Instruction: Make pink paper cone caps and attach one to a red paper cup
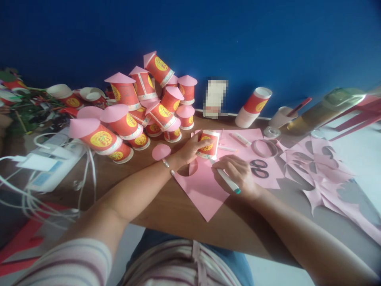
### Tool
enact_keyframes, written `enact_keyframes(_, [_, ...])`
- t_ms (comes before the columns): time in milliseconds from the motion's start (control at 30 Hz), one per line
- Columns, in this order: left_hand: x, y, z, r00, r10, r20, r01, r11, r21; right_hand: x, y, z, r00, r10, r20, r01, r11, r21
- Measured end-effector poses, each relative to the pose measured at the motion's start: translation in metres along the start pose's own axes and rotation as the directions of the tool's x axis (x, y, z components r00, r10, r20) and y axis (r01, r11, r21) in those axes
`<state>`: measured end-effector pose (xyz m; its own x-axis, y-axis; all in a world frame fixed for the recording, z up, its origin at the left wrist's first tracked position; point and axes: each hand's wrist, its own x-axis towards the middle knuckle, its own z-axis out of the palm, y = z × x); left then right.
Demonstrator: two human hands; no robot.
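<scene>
Pink paper (205, 194) beneath cup (207, 146), scissors (258, 169), cables (26, 200)

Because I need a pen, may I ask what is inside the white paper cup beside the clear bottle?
A slim red object, perhaps a pen, sticks out of the white paper cup. The cup's wall hides everything lower inside.

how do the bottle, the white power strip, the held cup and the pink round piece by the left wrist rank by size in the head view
1. Bottle and white power strip: too close to rank
2. Held cup
3. Pink round piece
</scene>
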<state>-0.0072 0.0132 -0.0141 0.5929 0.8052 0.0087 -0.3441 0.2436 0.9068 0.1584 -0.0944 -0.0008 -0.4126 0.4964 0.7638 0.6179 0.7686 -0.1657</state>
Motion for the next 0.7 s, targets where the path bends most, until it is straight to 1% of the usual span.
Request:
enact_keyframes(67, [0.0000,0.0012,0.0011,1.000,0.012,0.000,-0.012,1.000,-0.015,0.0009,-0.0007,-0.0001,0.999,-0.007,-0.031,0.007,1.000,-0.007])
enact_keyframes(133, [-0.0001,0.0023,0.0022,1.000,0.012,-0.004,-0.012,0.999,-0.041,0.0016,-0.0013,-0.0003,0.999,-0.013,-0.039,0.013,1.000,-0.010])
enact_keyframes(233, [0.0000,0.0030,0.0028,1.000,0.002,-0.003,-0.002,0.997,-0.082,0.0020,-0.0022,-0.0002,0.999,-0.005,-0.031,0.004,1.000,-0.010])
enact_keyframes(367, [0.0005,0.0023,0.0007,1.000,0.004,0.031,0.000,0.993,-0.119,0.0012,-0.0026,0.0009,1.000,0.003,-0.023,-0.003,1.000,0.009])
enact_keyframes(500, [0.0003,-0.0004,-0.0027,0.999,-0.028,0.033,0.033,0.988,-0.150,-0.0026,-0.0003,0.0013,1.000,-0.005,0.013,0.004,1.000,0.021])
enact_keyframes(600, [0.0005,-0.0032,-0.0041,0.998,-0.050,0.030,0.054,0.989,-0.140,-0.0061,0.0018,0.0016,0.999,0.008,0.049,-0.010,1.000,0.027])
enact_keyframes(700, [0.0009,-0.0042,-0.0036,0.998,-0.049,0.043,0.053,0.995,-0.090,-0.0073,0.0023,0.0022,0.999,-0.005,0.051,0.004,0.999,0.032])
